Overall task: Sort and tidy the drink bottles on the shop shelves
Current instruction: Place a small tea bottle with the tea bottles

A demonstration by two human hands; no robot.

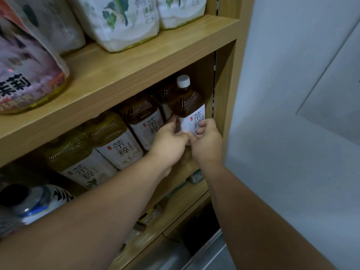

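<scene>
**Desk:** What stands on the middle level?

**Operator:** I log three tea bottles (pixel 116 141): dark liquid, white labels, side by side, running back toward the right corner. I think one more sits behind them, but that part is dim.

**Desk:** Item in hand?

**Operator:** The end bottle (pixel 190 106). It has a white cap (pixel 183 80), stands upright and is the rightmost of the row, just beside the side panel (pixel 228 94). My left hand (pixel 169 142) grips its left side at the label, fingers tucked between it and its neighbour. My right hand (pixel 207 139) grips the right side, fingers curled over the label. The thumbs touch at the front.

**Desk:** Above?

**Operator:** On the upper shelf (pixel 116 75), white bags (pixel 116 22) with green print and one pinkish bag (pixel 25 65) at left.

**Desk:** Below?

**Operator:** A blue-and-white bottle (pixel 39 201) at lower left. There are small packets (pixel 194 176) on the lower boards, too blurred to name. A grey wall (pixel 292 114) is at right.
</scene>
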